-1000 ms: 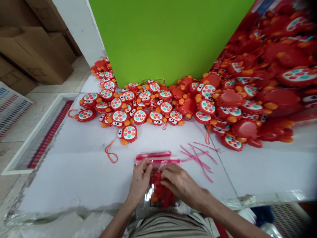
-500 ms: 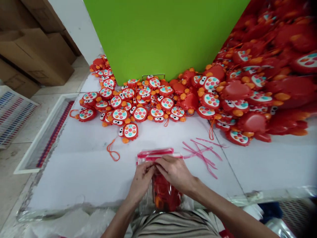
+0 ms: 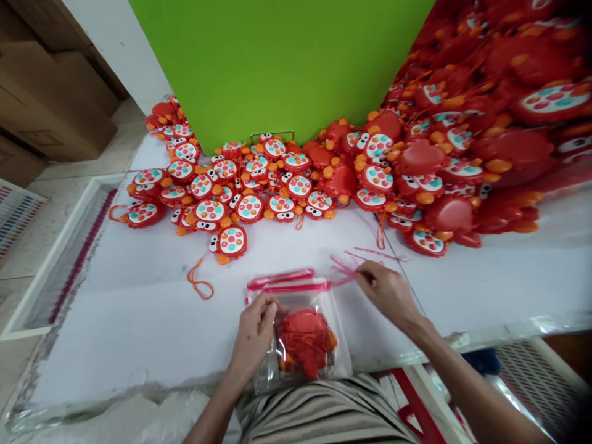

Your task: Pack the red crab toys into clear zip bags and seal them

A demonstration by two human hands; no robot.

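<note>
While I watch through the head camera, I record the left hand (image 3: 254,327) at the upper left side of a clear bag (image 3: 300,300), thumb and forefinger pinched on its film, the grip narrow. The bag lies near the front edge of the white table (image 3: 176,333), with a red toy (image 3: 305,336) inside, its plain red side up and orange parts showing at both sides. A pink band (image 3: 319,285) runs across the bag's top; just beyond it I note another pink-edged piece (image 3: 282,277), partly covered. The right hand (image 3: 386,290) is apart from the bag, to its right, fingers curled and drawn in at the thin pink strips (image 3: 342,266). I cannot tell whether its fingertips are shut on a strip or slightly open over it. One loose toy (image 3: 232,240) sits beyond the bag and to the left, its dotted white face up, with an orange loop (image 3: 200,283) on the table just below it. Farther back, I log a spread of similar toys (image 3: 250,208) along the foot of a green panel (image 3: 287,68), joining a taller heap (image 3: 499,129) at right, blurred toward the picture's edge. Cardboard boxes (image 3: 50,102) stand at far left.
</note>
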